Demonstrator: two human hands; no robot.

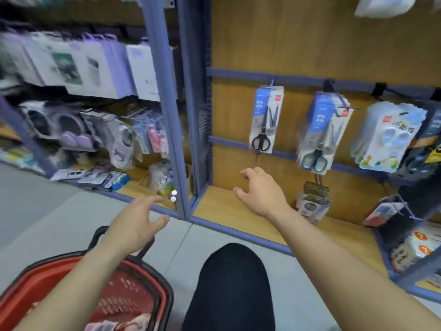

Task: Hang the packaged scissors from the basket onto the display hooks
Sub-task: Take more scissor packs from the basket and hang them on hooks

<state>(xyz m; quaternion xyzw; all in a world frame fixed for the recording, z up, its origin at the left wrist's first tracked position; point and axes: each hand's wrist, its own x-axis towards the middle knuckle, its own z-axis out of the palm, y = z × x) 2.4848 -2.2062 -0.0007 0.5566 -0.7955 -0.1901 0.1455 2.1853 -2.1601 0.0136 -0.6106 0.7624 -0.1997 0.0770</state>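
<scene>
Both hands empty, fingers spread: L hand (136, 225) over the basket (47, 273), R hand (260, 192) just below the black pack (265, 120). 3 scissor groups hang on the rail: 1 black pack, a blurred blue stack (322, 132) and pale packs (389, 137) at right; stack counts unclear. Pinkish packs (107, 327) in the basket are cut off by the frame bottom, type can't be told.
</scene>
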